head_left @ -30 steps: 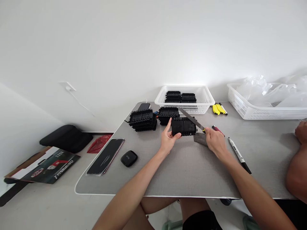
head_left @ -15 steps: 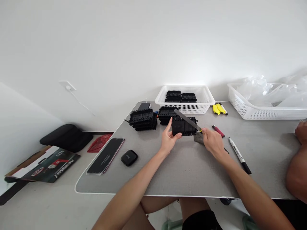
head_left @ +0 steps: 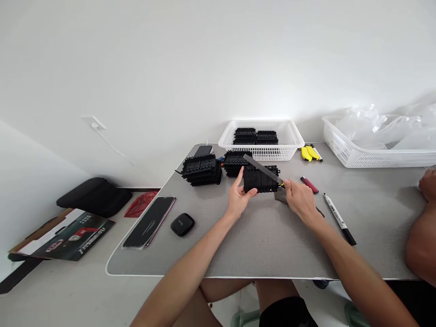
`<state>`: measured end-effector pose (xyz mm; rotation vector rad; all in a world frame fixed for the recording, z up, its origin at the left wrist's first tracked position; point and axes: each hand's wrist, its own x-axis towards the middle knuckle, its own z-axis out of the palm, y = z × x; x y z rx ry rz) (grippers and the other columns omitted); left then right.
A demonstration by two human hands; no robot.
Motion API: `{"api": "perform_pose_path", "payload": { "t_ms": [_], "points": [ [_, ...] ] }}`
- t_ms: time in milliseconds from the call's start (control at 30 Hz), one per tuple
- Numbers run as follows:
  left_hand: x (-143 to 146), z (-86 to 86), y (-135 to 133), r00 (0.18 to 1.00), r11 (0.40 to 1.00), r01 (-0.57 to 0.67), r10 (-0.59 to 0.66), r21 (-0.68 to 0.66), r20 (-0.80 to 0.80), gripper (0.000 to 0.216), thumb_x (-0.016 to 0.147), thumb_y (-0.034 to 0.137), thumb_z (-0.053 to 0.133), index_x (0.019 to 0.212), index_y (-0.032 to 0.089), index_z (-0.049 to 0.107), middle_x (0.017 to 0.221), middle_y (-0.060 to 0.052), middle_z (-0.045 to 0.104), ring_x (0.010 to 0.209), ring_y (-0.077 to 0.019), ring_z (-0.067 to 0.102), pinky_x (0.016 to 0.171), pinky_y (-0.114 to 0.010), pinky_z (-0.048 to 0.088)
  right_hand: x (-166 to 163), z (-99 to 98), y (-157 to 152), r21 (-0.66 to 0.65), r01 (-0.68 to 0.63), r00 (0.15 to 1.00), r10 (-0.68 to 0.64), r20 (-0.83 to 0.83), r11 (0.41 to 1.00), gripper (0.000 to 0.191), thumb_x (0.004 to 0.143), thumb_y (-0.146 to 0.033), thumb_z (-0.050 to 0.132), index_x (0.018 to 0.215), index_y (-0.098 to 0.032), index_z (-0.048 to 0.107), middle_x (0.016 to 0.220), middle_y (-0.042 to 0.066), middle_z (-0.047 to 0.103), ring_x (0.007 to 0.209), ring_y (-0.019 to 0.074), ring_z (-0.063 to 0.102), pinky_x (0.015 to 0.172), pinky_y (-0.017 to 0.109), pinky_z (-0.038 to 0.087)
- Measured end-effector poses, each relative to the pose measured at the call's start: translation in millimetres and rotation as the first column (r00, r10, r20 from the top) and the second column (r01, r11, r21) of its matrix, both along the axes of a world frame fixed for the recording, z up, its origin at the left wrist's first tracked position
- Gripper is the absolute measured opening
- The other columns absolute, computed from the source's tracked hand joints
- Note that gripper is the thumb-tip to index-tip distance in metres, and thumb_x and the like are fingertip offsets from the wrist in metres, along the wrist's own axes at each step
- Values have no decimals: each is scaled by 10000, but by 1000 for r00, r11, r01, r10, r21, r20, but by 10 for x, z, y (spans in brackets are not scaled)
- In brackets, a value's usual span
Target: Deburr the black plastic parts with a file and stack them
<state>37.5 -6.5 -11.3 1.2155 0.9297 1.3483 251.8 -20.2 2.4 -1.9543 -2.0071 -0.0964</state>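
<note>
While hands [head_left: 237, 199] hold file [head_left: 261, 169] and part [head_left: 252, 181], basket [head_left: 272, 153] contains black stacks [head_left: 244, 135]

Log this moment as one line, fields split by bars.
left hand: holds black part | right hand: grips flat metal tool | tool: slants across part, contact unclear | behind: white basket
</note>
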Motion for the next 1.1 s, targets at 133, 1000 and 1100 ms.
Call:
{"api": "perform_pose_path", "payload": {
  "t_ms": [133, 1000, 1100],
  "points": [
    [-8, -6, 4, 1000, 1000, -9, 9, 4, 4, 1095, 677, 413, 820, 1538, 254, 162, 1000, -71, 737, 868, -235, 709, 861, -473, 588, 117, 6, 34, -25, 56, 998, -57, -30, 998, 551, 1028, -410, 192, 881, -170, 665, 713, 92, 648, 609, 186, 543, 554, 302, 199],
    [-12, -20, 17, 1000, 1000, -18, 18, 6, -14, 1083, 668, 370, 831, 1533, 244, 191, 917, -30, 736, 771, -187, 696, 821, -432, 604, 8, -42, 41, -137, -2, 968, -32, -248, 991, 581, 1022, -443, 174, 741, -188, 614, 718, 86, 654, 650, 201, 561, 562, 292, 241],
    [-19, -21, 24, 1000, 1000, -31, 31, 2, -6, 1082, 669, 367, 830, 1533, 248, 190, 937, -37, 734, 793, -191, 698, 833, -436, 600, 139, -31, 53, -128, 71, 971, -98, -219, 989, 576, 1023, -432, 186, 710, -185, 602, 736, 97, 657, 657, 197, 568, 567, 290, 246]
  ]
}}
